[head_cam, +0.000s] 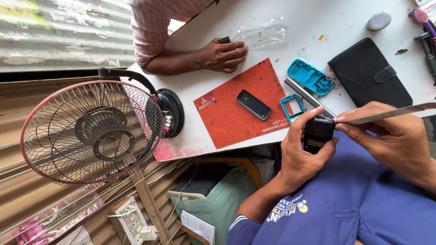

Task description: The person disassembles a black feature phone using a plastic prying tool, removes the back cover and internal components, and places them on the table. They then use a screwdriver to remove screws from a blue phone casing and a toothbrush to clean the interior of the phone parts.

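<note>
Down over the table edge, your left hand (pixel 302 154) wraps a small black phone body (pixel 318 133), thumb on one side and fingers curled round the other, gripping it firmly just off the white table (pixel 318 18). Your right hand (pixel 390 136) pinches a thin metal blade (pixel 390 113) between thumb and forefinger, and its tip meets the top corner of the phone body.

Just beyond your left thumb lie a blue frame (pixel 293 107) and a metal ruler (pixel 309 97), with a blue phone shell (pixel 310 77) a little farther off. On the red mat (pixel 236 113) rests a black back cover (pixel 253 105), well apart from your hands. A black wallet case (pixel 368 72) sits just above your right hand, close to the blade's path. Farther off are a clear plastic bag (pixel 261 34) and a round white cap (pixel 378 21).

Another person's hand (pixel 222 55) rests fisted on the far side of the table, touching a small dark object. A table fan (pixel 93 131) stands at the table's left end, and a power strip (pixel 131 222) lies below it.
</note>
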